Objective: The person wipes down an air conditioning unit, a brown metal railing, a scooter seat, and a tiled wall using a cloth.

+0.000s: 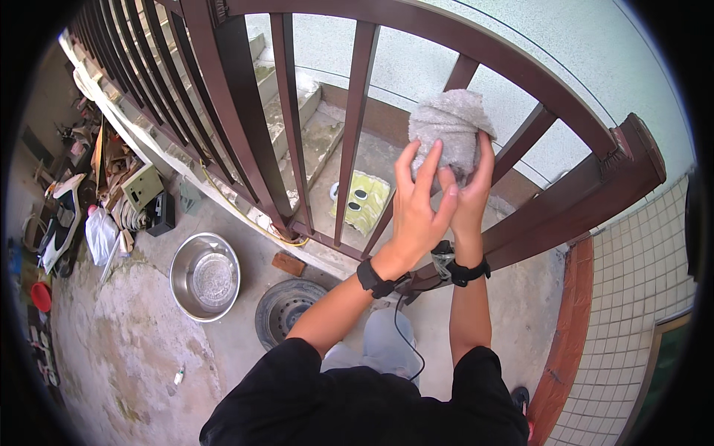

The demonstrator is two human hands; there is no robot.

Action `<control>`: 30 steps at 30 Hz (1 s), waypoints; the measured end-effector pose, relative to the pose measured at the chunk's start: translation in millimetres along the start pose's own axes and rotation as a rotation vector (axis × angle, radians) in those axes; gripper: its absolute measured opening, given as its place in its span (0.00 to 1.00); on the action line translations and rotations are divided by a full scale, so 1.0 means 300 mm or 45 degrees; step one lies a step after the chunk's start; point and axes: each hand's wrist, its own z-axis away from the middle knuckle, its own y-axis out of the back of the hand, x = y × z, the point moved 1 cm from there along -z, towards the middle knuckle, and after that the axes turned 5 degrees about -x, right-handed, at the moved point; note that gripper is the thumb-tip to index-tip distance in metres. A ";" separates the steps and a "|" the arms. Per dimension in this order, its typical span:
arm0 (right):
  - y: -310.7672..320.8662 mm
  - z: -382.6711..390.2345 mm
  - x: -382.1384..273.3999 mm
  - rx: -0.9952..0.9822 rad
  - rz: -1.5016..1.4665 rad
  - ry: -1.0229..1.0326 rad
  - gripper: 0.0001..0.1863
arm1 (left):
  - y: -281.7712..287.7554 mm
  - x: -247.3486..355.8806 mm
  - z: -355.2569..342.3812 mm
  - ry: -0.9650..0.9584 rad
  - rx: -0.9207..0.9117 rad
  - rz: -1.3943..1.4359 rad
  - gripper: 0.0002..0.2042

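Grey, fuzzy cloth (448,128), thick with rumpled folds, in the grip of both hands (416,214)

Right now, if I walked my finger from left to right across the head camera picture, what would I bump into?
Red bowl → white bag → shiny metal basin → wheel → green cloth → gray cloth → tiled wall.

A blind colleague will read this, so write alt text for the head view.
A person's left hand and right hand hold a crumpled light grey cloth in front of a dark brown slatted railing. On the stained grey concrete floor to the left are a round silver metal basin and a dark grey wheel with tyre.
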 end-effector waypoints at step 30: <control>-0.224 -0.110 0.134 0.152 -0.366 -0.271 0.24 | -0.021 -0.087 -0.280 -0.225 -0.031 -0.360 0.29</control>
